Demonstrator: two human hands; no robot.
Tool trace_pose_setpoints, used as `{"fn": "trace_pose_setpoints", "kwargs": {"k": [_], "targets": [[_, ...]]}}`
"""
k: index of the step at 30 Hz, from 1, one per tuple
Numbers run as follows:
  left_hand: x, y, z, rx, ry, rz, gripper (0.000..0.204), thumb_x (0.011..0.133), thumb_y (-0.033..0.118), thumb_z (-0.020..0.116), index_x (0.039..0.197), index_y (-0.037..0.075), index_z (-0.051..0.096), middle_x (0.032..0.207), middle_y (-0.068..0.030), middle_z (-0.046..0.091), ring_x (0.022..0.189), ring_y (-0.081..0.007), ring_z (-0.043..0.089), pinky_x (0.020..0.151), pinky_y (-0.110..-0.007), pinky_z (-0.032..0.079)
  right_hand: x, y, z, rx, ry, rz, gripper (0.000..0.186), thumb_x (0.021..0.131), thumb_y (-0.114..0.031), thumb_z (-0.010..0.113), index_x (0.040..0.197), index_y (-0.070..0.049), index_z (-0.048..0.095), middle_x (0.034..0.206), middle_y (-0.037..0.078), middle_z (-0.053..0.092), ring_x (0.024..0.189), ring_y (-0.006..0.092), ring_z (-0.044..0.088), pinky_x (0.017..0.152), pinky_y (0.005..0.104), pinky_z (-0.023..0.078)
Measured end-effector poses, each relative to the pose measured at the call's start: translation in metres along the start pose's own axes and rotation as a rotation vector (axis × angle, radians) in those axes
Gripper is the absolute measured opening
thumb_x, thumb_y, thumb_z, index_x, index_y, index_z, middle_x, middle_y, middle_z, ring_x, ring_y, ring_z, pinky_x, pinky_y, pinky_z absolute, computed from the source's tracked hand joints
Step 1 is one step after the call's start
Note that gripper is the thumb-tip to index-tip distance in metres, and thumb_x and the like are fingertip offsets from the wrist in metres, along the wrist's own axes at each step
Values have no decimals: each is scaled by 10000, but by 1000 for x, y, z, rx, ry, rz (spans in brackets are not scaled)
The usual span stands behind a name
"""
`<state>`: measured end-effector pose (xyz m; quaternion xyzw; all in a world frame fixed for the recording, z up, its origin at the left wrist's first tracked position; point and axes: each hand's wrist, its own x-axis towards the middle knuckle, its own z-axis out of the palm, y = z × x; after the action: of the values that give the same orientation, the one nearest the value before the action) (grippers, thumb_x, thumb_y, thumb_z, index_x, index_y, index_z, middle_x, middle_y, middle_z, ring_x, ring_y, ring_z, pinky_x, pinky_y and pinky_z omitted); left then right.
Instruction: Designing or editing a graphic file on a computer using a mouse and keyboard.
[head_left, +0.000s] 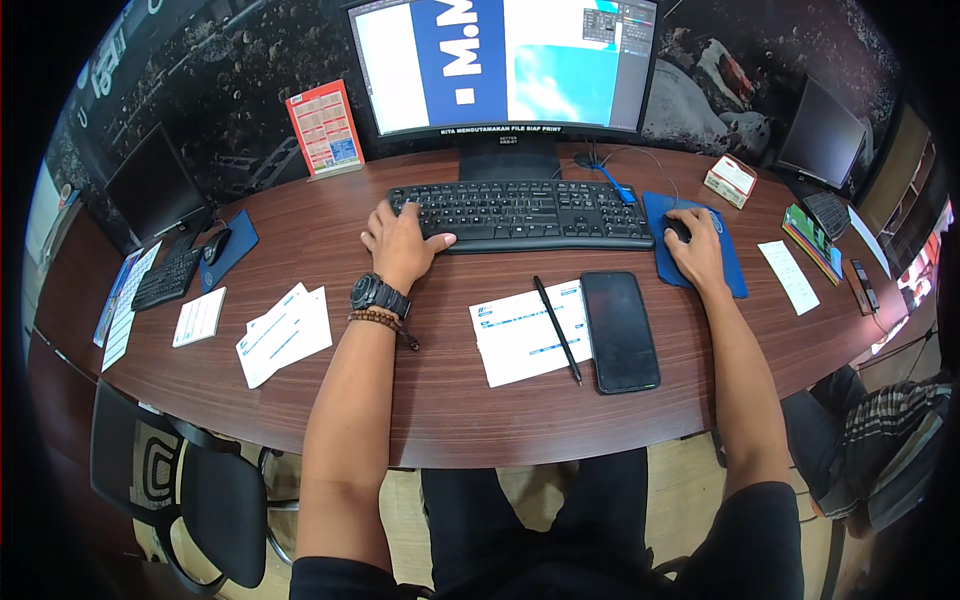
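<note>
My left hand (398, 242) rests at the left end of a black keyboard (520, 212), fingers spread over the keys and thumb near the front edge. A black watch (378, 296) and a beaded bracelet are on that wrist. My right hand (697, 250) is wrapped over a dark computer mouse (679, 231), mostly hidden under it, on a blue mouse pad (728, 278). Behind the keyboard stands a monitor (560, 90) with a blue and white design on its screen. Between my forearms lie printed slips (505, 345), a black pen (556, 328) across them, and a black phone (620, 335).
To the left are paper slips (285, 340), a small paper stack (200, 318), and another monitor (157, 185) with its keyboard. A red-edged calendar (325, 130) stands behind. Rightward sit a small box (731, 182) and a long note (789, 277). Another person sits at the right edge.
</note>
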<state>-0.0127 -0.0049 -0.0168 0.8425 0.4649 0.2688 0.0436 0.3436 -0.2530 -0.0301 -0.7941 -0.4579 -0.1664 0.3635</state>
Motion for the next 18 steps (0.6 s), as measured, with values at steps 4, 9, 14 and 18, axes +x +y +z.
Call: {"fn": "trace_pose_setpoints", "kwargs": {"k": [4, 9, 14, 18], "targets": [[5, -2, -4, -12, -93, -203, 997, 671, 591, 855, 1229, -161, 511, 1228, -308, 505, 1192, -463, 496, 1012, -550, 429, 0, 2, 0, 5, 4, 1, 331, 803, -205, 652, 1098, -70, 718, 1174, 165, 606, 1089, 362, 608, 959, 416, 484], [9, -6, -4, 22, -106, -194, 967, 667, 614, 848, 1153, -172, 561, 1208, -292, 516, 1132, -452, 539, 939, -509, 496, 2, 1, 0, 2, 15, -17, 326, 800, -207, 660, 1085, -64, 726, 1166, 168, 614, 1088, 361, 610, 961, 414, 484], [7, -3, -7, 32, -133, -178, 906, 679, 619, 836, 1070, -172, 626, 1210, -288, 518, 1137, -456, 534, 933, -510, 500, 1, 4, 1, -5, 19, -24, 329, 799, -212, 665, 1086, -63, 729, 1163, 171, 616, 1087, 360, 612, 963, 413, 483], [5, -2, -9, 38, -109, -168, 875, 683, 615, 834, 1043, -161, 651, 1215, -283, 518, 1130, -456, 535, 930, -514, 501, 1, 3, 2, 0, 7, -15, 332, 798, -215, 669, 1088, -66, 731, 1163, 174, 615, 1084, 362, 612, 962, 416, 484]]}}
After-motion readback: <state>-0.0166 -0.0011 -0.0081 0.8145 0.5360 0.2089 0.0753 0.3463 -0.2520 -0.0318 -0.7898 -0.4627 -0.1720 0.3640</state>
